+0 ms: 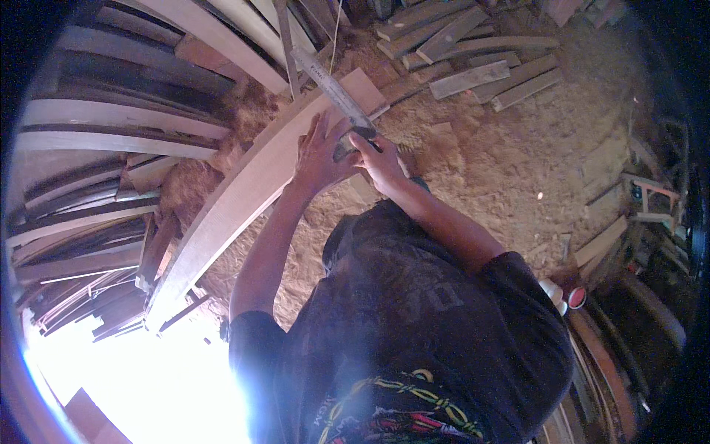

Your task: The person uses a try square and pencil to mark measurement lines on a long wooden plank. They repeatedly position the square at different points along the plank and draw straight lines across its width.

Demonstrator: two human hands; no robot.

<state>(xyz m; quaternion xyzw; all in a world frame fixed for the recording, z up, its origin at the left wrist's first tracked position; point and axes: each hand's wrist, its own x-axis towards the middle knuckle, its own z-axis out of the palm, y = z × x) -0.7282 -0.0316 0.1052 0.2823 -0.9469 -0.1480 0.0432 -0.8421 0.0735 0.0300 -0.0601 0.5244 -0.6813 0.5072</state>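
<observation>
Dark printed T-shirt [414,333] fills the lower middle of the view, closest to the lens, with both bare forearms reaching up and away from it. Far left, long pale and dark boards [111,126] lie stacked in rows, apparently stock set aside. Next comes the plank [244,185], a long light board running diagonally from lower left to upper right; it seems to rest on a surface hidden beneath it. The left hand [319,152] lies spread and flat on the plank's upper part, fingers open, gripping nothing, judged to be steadying the board. Just beside it, the right hand [379,159] is closed around a dark handle at the base of the metal square [333,85], whose grey blade extends up-left over the plank's end, held as if to check or mark an edge. Rightward, the floor [503,170] is thick with sawdust, with short offcuts [481,70] strewn above and a red-capped container [575,297] low right.
</observation>
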